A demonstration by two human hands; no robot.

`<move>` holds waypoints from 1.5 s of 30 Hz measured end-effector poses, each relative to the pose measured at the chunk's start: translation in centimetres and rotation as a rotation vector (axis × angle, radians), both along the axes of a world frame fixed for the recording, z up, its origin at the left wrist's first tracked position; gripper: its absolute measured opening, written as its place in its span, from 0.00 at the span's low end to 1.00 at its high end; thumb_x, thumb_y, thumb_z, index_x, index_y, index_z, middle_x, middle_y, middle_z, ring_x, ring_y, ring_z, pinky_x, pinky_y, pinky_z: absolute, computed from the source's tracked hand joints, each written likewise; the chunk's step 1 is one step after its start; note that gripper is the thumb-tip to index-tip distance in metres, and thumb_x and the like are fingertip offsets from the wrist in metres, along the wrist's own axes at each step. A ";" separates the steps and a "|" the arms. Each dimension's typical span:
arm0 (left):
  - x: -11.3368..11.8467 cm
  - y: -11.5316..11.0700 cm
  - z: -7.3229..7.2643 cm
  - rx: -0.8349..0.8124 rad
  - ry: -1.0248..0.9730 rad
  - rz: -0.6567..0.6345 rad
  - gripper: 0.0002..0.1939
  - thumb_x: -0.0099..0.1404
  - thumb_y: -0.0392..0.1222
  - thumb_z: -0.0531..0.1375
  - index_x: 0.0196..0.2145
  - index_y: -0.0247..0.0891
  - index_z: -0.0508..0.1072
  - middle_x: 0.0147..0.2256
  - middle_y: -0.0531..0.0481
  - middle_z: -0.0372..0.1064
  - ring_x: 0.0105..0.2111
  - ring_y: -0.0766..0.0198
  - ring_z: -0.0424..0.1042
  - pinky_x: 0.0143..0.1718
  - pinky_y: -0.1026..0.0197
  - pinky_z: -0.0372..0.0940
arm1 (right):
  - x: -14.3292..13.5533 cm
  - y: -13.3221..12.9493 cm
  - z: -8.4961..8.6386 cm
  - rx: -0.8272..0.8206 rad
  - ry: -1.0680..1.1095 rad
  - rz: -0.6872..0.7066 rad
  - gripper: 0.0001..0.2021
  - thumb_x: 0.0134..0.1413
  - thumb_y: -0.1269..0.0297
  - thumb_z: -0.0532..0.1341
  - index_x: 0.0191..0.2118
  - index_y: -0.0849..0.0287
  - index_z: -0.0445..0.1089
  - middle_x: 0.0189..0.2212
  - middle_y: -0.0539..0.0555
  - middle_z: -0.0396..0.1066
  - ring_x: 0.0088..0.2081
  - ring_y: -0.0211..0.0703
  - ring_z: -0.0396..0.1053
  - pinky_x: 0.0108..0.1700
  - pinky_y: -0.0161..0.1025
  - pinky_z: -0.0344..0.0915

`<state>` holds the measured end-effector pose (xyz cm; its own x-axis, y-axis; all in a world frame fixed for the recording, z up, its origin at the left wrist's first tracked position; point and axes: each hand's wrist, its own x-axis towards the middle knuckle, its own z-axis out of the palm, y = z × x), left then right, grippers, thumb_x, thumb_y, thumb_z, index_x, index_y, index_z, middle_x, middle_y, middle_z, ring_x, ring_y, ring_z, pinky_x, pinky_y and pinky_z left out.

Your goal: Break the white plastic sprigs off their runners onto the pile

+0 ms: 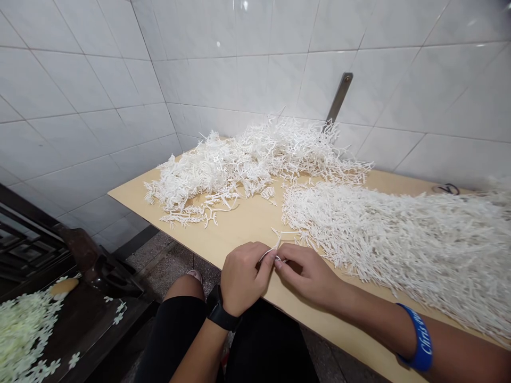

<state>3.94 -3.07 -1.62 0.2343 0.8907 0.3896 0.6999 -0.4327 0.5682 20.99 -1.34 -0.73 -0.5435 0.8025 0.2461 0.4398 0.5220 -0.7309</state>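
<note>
Well, the biggest thing before me is the pale tiled wall, with the tan tabletop set against it. On the right of that board spreads a dense heap of fine white sprigs; a looser, tangled pile of branching white pieces lies toward the back and left. Low on my left is a dark wooden seat with pale blossoms scattered over it. A metal bar leans at a tilt by the wall, behind the tangled pile.

My left hand and right hand meet near the table's front edge, both pinching a thin white strand between thumb and fingers. It pokes up above my fingertips, just beside the dense heap; I can't tell whether it is one piece or several. A blue band circles my right forearm, a black watch my left wrist.
</note>
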 end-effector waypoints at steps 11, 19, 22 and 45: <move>0.1 0.0 0.0 0.014 0.024 0.008 0.16 0.73 0.42 0.50 0.28 0.38 0.69 0.28 0.50 0.71 0.31 0.62 0.68 0.33 0.60 0.57 | -0.1 0.1 0.1 -0.005 0.010 0.007 0.11 0.61 0.70 0.54 0.26 0.58 0.59 0.24 0.48 0.63 0.29 0.38 0.61 0.32 0.36 0.56; 0.1 0.0 -0.1 0.019 0.036 0.010 0.16 0.73 0.42 0.50 0.28 0.38 0.68 0.28 0.50 0.70 0.31 0.62 0.68 0.33 0.60 0.57 | 0.0 0.1 0.0 0.014 0.006 0.010 0.11 0.63 0.69 0.54 0.27 0.58 0.60 0.25 0.49 0.63 0.28 0.38 0.61 0.31 0.36 0.56; 0.1 0.0 -0.1 0.022 0.038 0.008 0.17 0.73 0.42 0.49 0.28 0.38 0.69 0.28 0.49 0.70 0.31 0.62 0.68 0.33 0.60 0.57 | 0.0 0.1 -0.1 0.017 0.001 0.007 0.11 0.63 0.68 0.54 0.27 0.58 0.61 0.25 0.49 0.64 0.28 0.38 0.61 0.31 0.36 0.57; 0.2 0.1 -0.1 0.063 0.053 0.023 0.16 0.72 0.42 0.50 0.27 0.39 0.69 0.27 0.49 0.71 0.30 0.62 0.68 0.32 0.60 0.58 | 0.1 0.0 0.0 0.003 -0.017 -0.001 0.12 0.63 0.68 0.54 0.26 0.58 0.61 0.24 0.49 0.63 0.28 0.39 0.61 0.31 0.37 0.57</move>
